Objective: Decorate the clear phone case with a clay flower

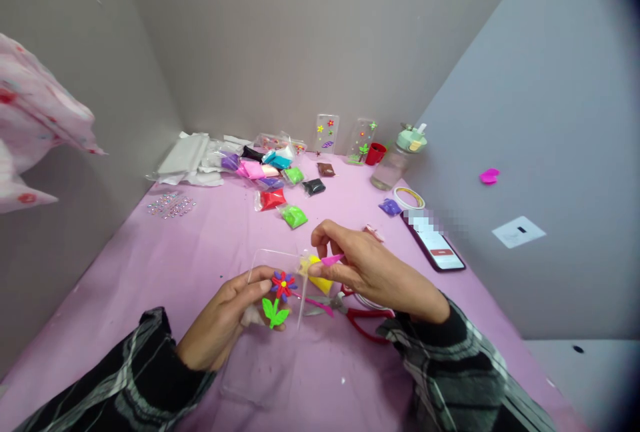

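Starting at the far left, at 9 o'clock a floral pink cloth [35, 119] hangs into view, and at 10 o'clock a sheet of stick-on gems [171, 205] lies flat on the pink table [150, 272], within reach but off to the side.

Left hand [225, 317] at 7 o'clock grasps a clear phone case [275, 269], thumb on top and fingers underneath, tilting it up, I'd guess so the decorated face is easy to see. A clay flower [283, 283] with red and purple petals, yellow centre and green leaves is stuck on the case right by the thumb.

At 12 o'clock the clay packets [273, 179] sit in a loose pile, lots of colours, some bags apart from the rest. Behind them two finished decorated cases [327, 133] lean upright against the wall, probably to keep the clay from getting squashed.

Right hand [370, 269] at 5 o'clock pinches a small pointed pink clay piece [332, 259] between thumb and fingers, just beside the case's right edge, with a yellow clay bit [318, 280] under it. Red-handled scissors [360, 315] lie under that wrist.

At 2 o'clock: red cup [375, 153], water bottle [397, 160], tape roll [409, 197], and a phone [436, 244] lying screen-up.
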A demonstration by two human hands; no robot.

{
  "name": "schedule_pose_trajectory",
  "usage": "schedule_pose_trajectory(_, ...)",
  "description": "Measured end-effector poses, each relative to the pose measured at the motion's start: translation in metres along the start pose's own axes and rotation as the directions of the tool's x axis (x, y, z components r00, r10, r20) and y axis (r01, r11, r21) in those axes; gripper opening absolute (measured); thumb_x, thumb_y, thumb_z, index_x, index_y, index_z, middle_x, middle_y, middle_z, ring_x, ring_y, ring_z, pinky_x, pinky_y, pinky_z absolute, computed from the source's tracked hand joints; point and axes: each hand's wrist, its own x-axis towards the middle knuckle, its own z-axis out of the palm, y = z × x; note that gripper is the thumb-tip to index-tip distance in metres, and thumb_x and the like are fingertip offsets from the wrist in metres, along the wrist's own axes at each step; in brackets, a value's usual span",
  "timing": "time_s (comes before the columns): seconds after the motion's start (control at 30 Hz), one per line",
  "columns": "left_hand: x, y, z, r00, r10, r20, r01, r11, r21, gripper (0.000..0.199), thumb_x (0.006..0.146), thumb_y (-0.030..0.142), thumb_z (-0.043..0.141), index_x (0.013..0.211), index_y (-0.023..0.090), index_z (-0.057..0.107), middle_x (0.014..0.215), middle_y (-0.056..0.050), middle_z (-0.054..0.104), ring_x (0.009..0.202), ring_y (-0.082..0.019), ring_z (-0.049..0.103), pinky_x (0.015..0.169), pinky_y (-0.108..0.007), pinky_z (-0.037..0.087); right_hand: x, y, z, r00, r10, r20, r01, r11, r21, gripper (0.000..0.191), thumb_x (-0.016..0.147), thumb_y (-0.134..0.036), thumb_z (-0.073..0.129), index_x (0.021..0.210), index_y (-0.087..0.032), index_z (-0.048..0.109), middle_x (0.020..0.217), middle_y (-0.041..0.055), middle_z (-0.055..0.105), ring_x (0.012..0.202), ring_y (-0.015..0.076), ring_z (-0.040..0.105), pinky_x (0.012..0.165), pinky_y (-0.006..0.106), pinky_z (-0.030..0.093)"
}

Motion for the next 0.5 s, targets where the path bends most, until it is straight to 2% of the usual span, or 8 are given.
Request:
schedule_pose_trajectory(0.17,0.001,-0.005,-0.003,0.999,0.03,-0.02,-0.031,0.999,-0.024,0.018,0.081,0.035,0.074,0.092,0.022,0.076,0.088,-0.004,0.075,0.069,-0.019,0.068,0.065,-0.027,0.056,0.001,0.007,0.012,0.996,0.082,-0.047,-0.072,0.982,0.176,0.021,0.098,-0.042,0.056,0.103,-0.022,0.059,0.084,-0.001,0.061,0.073,0.015,0.052,0.069,0.028,0.039)
schedule_pose_trajectory(0.23,0.0,-0.005,-0.004,0.999,0.03,-0.014,-0.031,0.999,-0.021,0.018,0.08,0.036,0.073,0.092,0.022,0.076,0.086,-0.005,0.075,0.069,-0.02,0.069,0.065,-0.029,0.056,0.004,0.012,0.02,0.997,0.082,0.001,-0.078,0.948,0.308,0.025,0.098,-0.044,0.055,0.1,-0.021,0.061,0.082,-0.0012,0.061,0.071,0.0142,0.051,0.066,0.027,0.039)
schedule_pose_trajectory(0.3,0.0,-0.005,-0.003,1.0,0.026,-0.014,-0.026,1.0,-0.016,0.018,0.08,0.037,0.074,0.091,0.022,0.076,0.086,-0.005,0.075,0.07,-0.021,0.069,0.066,-0.029,0.056,0.009,0.017,0.028,0.991,0.071,0.111,-0.116,0.871,0.478,0.031,0.097,-0.048,0.054,0.093,-0.018,0.062,0.074,-0.002,0.059,0.062,0.012,0.048,0.059,0.025,0.038)
schedule_pose_trajectory(0.37,-0.001,-0.003,-0.003,1.0,0.021,-0.008,-0.021,1.0,-0.015,0.018,0.081,0.037,0.073,0.091,0.022,0.075,0.088,-0.005,0.075,0.073,-0.022,0.069,0.066,-0.029,0.055,0.013,0.022,0.037,0.979,0.055,0.196,-0.17,0.754,0.634,0.035,0.097,-0.05,0.053,0.087,-0.017,0.061,0.066,-0.0042,0.054,0.052,0.0093,0.041,0.049,0.022,0.032)
schedule_pose_trajectory(0.5,-0.002,0.003,-0.003,0.997,0.069,0.016,-0.069,0.998,0.012,0.025,0.087,0.04,0.068,0.104,0.021,0.071,0.1,-0.007,0.074,0.082,-0.023,0.068,0.068,-0.03,0.054,0.016,0.026,0.05,0.977,0.095,0.191,-0.212,0.536,0.817,0.03,0.096,-0.045,0.055,0.081,-0.019,0.056,0.05,-0.0103,0.039,0.043,0.0074,0.024,0.041,0.021,0.019)
